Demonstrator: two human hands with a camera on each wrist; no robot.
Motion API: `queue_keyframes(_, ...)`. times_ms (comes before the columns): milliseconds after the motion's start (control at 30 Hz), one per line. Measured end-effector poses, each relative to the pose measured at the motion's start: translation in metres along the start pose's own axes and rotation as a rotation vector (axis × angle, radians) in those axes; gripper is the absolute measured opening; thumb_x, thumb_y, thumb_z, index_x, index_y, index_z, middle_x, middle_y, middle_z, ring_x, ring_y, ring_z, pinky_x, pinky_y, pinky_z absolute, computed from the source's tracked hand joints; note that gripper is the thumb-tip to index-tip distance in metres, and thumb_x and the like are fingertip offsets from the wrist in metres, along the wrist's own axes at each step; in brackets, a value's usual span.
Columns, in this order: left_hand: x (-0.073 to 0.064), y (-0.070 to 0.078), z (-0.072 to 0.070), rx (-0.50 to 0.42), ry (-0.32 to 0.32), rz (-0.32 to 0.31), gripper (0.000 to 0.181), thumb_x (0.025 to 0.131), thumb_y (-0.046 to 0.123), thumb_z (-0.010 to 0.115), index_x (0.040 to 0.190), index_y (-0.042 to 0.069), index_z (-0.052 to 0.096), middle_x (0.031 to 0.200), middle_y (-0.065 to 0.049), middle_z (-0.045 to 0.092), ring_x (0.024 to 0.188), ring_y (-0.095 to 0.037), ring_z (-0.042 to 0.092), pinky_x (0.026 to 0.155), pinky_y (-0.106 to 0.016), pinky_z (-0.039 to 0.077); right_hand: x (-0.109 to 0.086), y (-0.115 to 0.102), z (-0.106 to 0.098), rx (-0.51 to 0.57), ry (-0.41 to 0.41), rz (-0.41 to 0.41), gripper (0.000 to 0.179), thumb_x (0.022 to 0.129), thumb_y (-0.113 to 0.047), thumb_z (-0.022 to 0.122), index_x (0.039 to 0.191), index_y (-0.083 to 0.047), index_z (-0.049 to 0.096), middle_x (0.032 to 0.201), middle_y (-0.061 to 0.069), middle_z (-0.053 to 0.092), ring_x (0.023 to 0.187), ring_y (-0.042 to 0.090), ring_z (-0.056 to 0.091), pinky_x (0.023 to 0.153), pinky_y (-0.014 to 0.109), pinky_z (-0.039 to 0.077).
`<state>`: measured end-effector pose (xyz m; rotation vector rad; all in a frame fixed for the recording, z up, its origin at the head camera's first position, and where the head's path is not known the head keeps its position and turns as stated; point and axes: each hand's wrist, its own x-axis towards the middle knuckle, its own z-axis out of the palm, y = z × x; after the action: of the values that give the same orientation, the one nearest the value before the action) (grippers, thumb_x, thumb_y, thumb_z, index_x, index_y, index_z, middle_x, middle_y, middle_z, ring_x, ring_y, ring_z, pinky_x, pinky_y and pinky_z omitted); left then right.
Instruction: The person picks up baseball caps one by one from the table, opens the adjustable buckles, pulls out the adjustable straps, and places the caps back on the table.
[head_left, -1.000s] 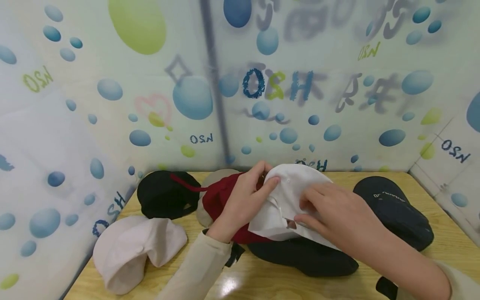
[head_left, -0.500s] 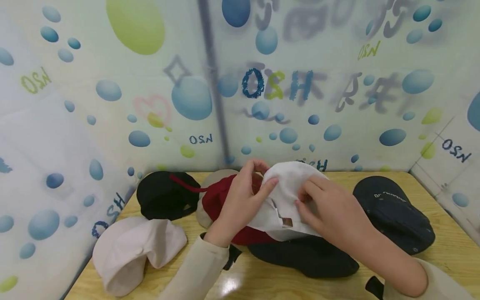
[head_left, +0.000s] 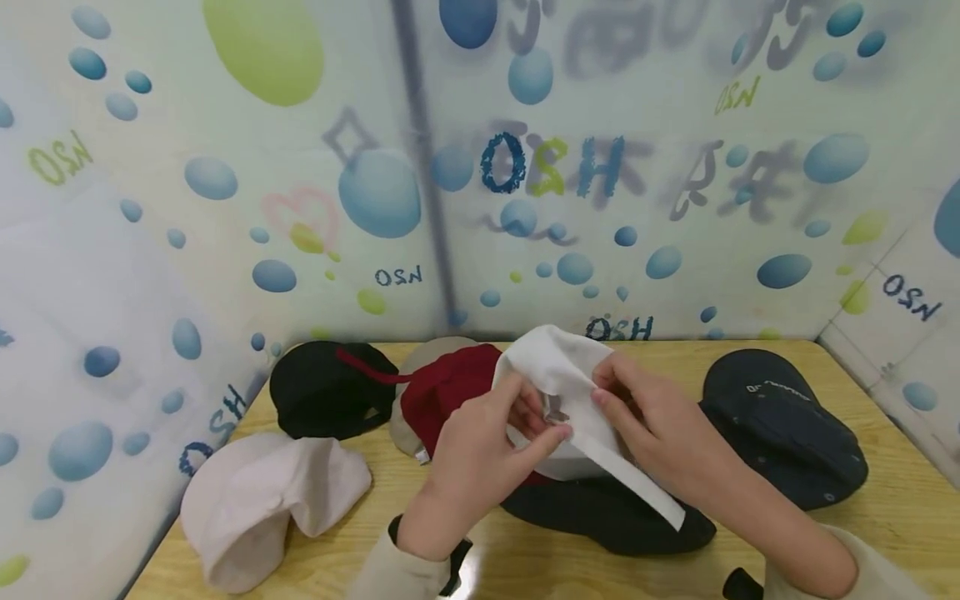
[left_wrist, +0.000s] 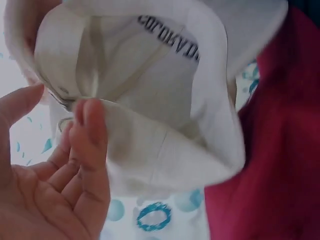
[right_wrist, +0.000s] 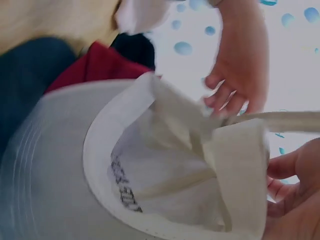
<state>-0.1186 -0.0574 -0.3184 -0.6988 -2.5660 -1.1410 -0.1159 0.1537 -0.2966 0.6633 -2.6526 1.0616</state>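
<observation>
A white baseball cap (head_left: 592, 358) is held up in both hands at the middle of the table, its inside and dark lettering showing in the wrist views. My left hand (head_left: 487, 450) has curled fingers and thumb at the metal buckle (head_left: 556, 409) on the back opening. From there a white strap (head_left: 637, 483) sticks out toward the lower right, its end loose. On the other side, my right hand (head_left: 675, 425) pinches the cap's edge between thumb and fingers. Behind and below lie a dark red cap (head_left: 450, 383) and a black cap (head_left: 600, 517), partly covered by the white one.
A pale pink cap (head_left: 262, 500) lies at the left, with a black cap (head_left: 322, 392) behind it. Farther back is a beige cap (head_left: 431, 354). A navy cap (head_left: 780, 425) rests at the right on the wooden table (head_left: 360, 550). A printed sheet (head_left: 600, 208) rises behind.
My left hand has moved down from the cap's upper left edge to its buckle. The strap's end now stands out to the lower right, and the cap is turned and folded differently.
</observation>
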Motion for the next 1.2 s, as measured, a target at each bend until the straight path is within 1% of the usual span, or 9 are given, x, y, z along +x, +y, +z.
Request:
queue_keyframes(67, 0.000, -0.003, 0.005, -0.060, -0.016, -0.014, 0.027, 0.085, 0.030, 0.080, 0.098, 0.015, 0.061, 0.087, 0.006, 0.072, 0.076, -0.007, 0.069, 0.061, -0.016, 0.052, -0.002, -0.001, 0.001, 0.101, -0.026, -0.007, 0.006, 0.105, -0.020, 0.050, 0.101, -0.016, 0.051, 0.071, -0.003, 0.047, 0.058, 0.006, 0.045, 0.052, 0.024, 0.041)
queue_keyframes(167, 0.001, -0.006, 0.012, -0.143, -0.043, -0.033, 0.028, 0.086, 0.026, 0.079, 0.104, 0.013, 0.063, 0.095, 0.002, 0.073, 0.082, -0.010, 0.070, 0.063, -0.016, 0.054, -0.006, 0.000, 0.003, 0.274, -0.073, 0.018, 0.008, 0.105, -0.020, 0.050, 0.106, -0.012, 0.049, 0.083, 0.003, 0.052, 0.070, 0.009, 0.053, 0.061, 0.024, 0.048)
queue_keyframes(300, 0.003, -0.009, 0.019, -0.236, -0.047, -0.066, 0.028, 0.088, 0.022, 0.077, 0.108, 0.011, 0.062, 0.097, 0.000, 0.073, 0.084, -0.012, 0.070, 0.066, -0.017, 0.055, -0.011, 0.001, 0.008, 0.437, -0.133, 0.093, 0.029, 0.099, -0.021, 0.062, 0.119, -0.008, 0.046, 0.112, 0.011, 0.056, 0.095, 0.013, 0.066, 0.080, 0.022, 0.056)
queue_keyframes(400, 0.004, -0.010, 0.022, -0.268, -0.029, -0.071, 0.025, 0.089, 0.018, 0.076, 0.108, 0.011, 0.062, 0.096, -0.001, 0.073, 0.083, -0.012, 0.070, 0.066, -0.018, 0.056, -0.013, 0.002, 0.011, 0.432, -0.144, 0.119, 0.052, 0.091, -0.021, 0.074, 0.131, -0.005, 0.045, 0.123, 0.014, 0.055, 0.101, 0.016, 0.068, 0.085, 0.023, 0.058)
queue_keyframes(500, 0.005, -0.009, 0.025, -0.262, -0.011, -0.067, 0.021, 0.090, 0.016, 0.075, 0.106, 0.010, 0.062, 0.096, -0.001, 0.072, 0.082, -0.012, 0.070, 0.066, -0.019, 0.056, -0.013, 0.002, 0.013, 0.368, -0.121, 0.104, 0.060, 0.085, -0.017, 0.080, 0.133, -0.004, 0.048, 0.124, 0.013, 0.059, 0.100, 0.016, 0.067, 0.085, 0.025, 0.058)
queue_keyframes(667, 0.005, -0.007, 0.027, -0.233, 0.016, -0.060, 0.021, 0.090, 0.015, 0.074, 0.106, 0.010, 0.062, 0.097, -0.001, 0.073, 0.083, -0.013, 0.071, 0.065, -0.019, 0.056, -0.014, 0.001, 0.017, 0.294, -0.056, 0.051, 0.052, 0.083, -0.004, 0.079, 0.129, -0.008, 0.055, 0.121, 0.008, 0.062, 0.103, 0.016, 0.066, 0.086, 0.022, 0.058)
queue_keyframes(867, 0.006, -0.004, 0.029, -0.256, 0.037, -0.032, 0.019, 0.091, 0.013, 0.072, 0.107, 0.009, 0.062, 0.098, -0.002, 0.074, 0.084, -0.013, 0.072, 0.067, -0.016, 0.056, -0.015, 0.006, 0.017, 0.310, -0.010, 0.003, 0.044, 0.085, 0.001, 0.075, 0.125, -0.010, 0.059, 0.118, 0.006, 0.065, 0.101, 0.011, 0.065, 0.085, 0.020, 0.057)
queue_keyframes(1033, 0.007, -0.004, 0.029, -0.309, 0.023, -0.009, 0.016, 0.092, 0.012, 0.069, 0.106, 0.009, 0.062, 0.098, -0.003, 0.073, 0.086, -0.014, 0.071, 0.068, -0.017, 0.056, -0.016, 0.015, 0.013, 0.370, -0.013, -0.046, 0.037, 0.090, 0.002, 0.069, 0.123, -0.010, 0.060, 0.117, 0.008, 0.065, 0.099, 0.008, 0.064, 0.083, 0.020, 0.057)
queue_keyframes(1200, 0.007, -0.003, 0.028, -0.360, -0.038, -0.008, 0.016, 0.093, 0.011, 0.065, 0.109, 0.009, 0.064, 0.101, -0.004, 0.074, 0.089, -0.016, 0.071, 0.070, -0.018, 0.057, -0.016, 0.026, 0.011, 0.476, -0.060, -0.106, 0.035, 0.091, 0.010, 0.062, 0.122, -0.007, 0.058, 0.111, 0.003, 0.063, 0.090, 0.008, 0.062, 0.077, 0.023, 0.056)
